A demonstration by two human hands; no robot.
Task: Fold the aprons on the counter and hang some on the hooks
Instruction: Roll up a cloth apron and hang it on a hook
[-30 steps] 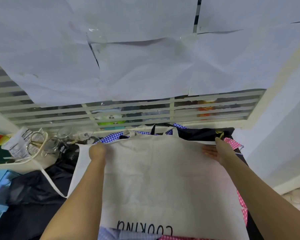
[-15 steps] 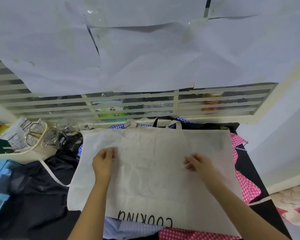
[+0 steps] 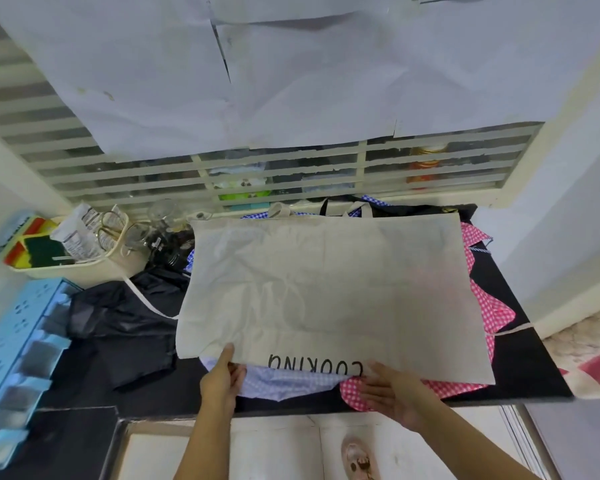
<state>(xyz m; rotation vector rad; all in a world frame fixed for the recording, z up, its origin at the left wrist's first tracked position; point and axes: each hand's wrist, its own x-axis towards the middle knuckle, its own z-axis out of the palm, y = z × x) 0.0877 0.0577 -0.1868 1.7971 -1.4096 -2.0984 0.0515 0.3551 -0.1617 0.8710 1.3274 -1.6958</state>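
Observation:
A beige apron [image 3: 326,289] printed "COOKING" lies spread flat on the black counter [image 3: 520,372], over a pink checked apron [image 3: 489,306] and a blue checked apron [image 3: 284,379]. My left hand [image 3: 222,379] pinches the beige apron's near edge, thumb on top and fingers beneath. My right hand [image 3: 392,389] is at the same near edge by the letters, fingers tucked under the cloth. A black apron [image 3: 125,317] lies crumpled at the left. No hooks are in view.
A cream basket [image 3: 84,261] with sponges, packets and scissors stands at the back left, glass jars [image 3: 160,230] beside it. A blue plastic rack [image 3: 18,344] runs along the left edge. A slatted window backs the counter; a wall stands at the right.
Both hands slid from the apron's far edge across its middle down to its near edge, where they now grip it. The view has dropped and pulled back.

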